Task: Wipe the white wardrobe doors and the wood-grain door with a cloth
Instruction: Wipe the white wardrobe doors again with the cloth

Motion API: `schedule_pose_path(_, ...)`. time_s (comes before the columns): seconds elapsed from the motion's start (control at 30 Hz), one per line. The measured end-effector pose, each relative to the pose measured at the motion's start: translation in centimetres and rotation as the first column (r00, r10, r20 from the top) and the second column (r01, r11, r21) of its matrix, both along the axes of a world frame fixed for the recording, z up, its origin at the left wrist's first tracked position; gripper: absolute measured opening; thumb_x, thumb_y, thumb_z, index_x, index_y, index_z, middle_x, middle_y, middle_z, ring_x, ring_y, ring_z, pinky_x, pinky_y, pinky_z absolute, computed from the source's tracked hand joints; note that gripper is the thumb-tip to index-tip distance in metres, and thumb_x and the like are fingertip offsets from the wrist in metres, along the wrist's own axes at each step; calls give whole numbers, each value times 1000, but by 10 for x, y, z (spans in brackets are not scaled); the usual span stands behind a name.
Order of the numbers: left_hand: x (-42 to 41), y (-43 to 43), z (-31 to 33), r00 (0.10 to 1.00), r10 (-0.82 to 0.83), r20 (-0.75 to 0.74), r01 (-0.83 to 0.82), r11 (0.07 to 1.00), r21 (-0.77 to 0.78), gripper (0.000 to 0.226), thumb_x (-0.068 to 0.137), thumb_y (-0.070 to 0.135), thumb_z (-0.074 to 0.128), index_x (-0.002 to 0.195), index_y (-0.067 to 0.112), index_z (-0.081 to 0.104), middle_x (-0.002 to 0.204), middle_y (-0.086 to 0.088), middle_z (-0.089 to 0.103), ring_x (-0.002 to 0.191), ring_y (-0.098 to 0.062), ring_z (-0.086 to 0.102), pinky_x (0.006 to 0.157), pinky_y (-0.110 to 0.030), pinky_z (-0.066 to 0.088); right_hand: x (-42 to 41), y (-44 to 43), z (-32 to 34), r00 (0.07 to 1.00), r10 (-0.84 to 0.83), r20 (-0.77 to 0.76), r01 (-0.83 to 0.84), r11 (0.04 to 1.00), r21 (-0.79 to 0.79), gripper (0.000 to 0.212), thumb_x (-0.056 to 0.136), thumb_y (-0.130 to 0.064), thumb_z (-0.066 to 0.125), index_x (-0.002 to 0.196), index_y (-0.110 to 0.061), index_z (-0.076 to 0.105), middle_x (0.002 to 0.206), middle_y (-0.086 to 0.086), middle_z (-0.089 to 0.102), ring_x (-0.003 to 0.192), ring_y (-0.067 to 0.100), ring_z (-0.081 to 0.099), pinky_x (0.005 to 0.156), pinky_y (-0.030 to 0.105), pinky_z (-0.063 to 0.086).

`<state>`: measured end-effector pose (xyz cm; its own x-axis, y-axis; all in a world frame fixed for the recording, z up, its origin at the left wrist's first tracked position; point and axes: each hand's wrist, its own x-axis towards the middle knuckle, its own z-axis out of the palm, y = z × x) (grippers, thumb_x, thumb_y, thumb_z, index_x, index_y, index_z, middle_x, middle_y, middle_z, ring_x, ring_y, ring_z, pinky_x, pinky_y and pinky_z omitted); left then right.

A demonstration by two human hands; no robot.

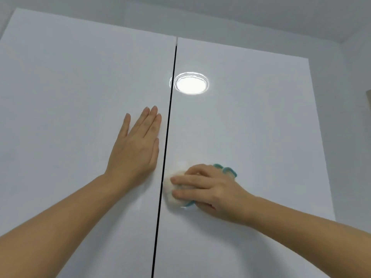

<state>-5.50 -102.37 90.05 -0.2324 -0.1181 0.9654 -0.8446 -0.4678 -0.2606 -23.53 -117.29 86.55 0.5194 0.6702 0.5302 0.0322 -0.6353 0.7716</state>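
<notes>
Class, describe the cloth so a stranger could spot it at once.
Find the dark gap between two white doors. Just right of it, the right hand grips the cloth. It is a cream wad edged in teal, against plain gloss white.

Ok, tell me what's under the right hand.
A bunched white cloth with teal trim, pressed to the right wardrobe door by the right hand. The cloth's middle and the door behind it are covered.
</notes>
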Motion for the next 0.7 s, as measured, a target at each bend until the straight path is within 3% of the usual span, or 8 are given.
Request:
schedule_pose_path(0.17,-28,-4,-13,1000,18,19,-20,995,94,55,96,20,21,145,0,36,155,-12,31,145,-24,26,118,-51,15,-25,-17,-43,961,-59,-270,-15,965,-264,27,99,-7,51,119,-14,68,134,2,59,108,31,57,87,36,45)
schedule_pose_path(0.3,-42,-11,-7,999,38,30,-41,993,113,56,96,21,20,146,1,34,156,-12,29,145,-23,24,119,-50,13,-34,-29,8,976,-66,-207,-2,950,-313,36,103,-15,35,122,-15,66,135,3,58,112,31,56,90,37,45)
schedule_pose_path(0.4,-49,-20,2,998,62,7,-62,994,87,57,96,21,19,147,1,34,156,-12,29,145,-23,24,118,-50,14,-44,-46,78,997,-39,69,48,990,-135,35,103,-16,38,121,-16,67,133,4,60,107,33,55,89,43,46)
schedule_pose_path(0.5,-53,-31,11,997,72,-31,-70,995,65,58,96,23,17,148,1,32,157,-11,27,146,-23,22,119,-49,13,-61,-60,159,935,-53,351,13,993,117,33,96,-6,45,121,-12,67,129,7,62,102,35,55,95,36,42)
schedule_pose_path(0.6,-64,-46,22,997,66,-49,-64,997,39,60,95,24,15,148,2,32,157,-10,26,146,-23,22,119,-46,12,-74,-67,219,880,-97,464,-45,957,286,41,92,1,44,125,-13,64,131,9,58,117,36,50,103,36,37)
schedule_pose_path(0.7,-78,-62,36,997,36,-70,-35,999,15,65,93,29,9,149,4,29,158,-8,23,147,-21,19,120,-42,9,-71,-70,252,816,-139,561,-139,895,424,45,89,-2,42,126,-17,63,136,2,55,122,30,44,104,27,32)
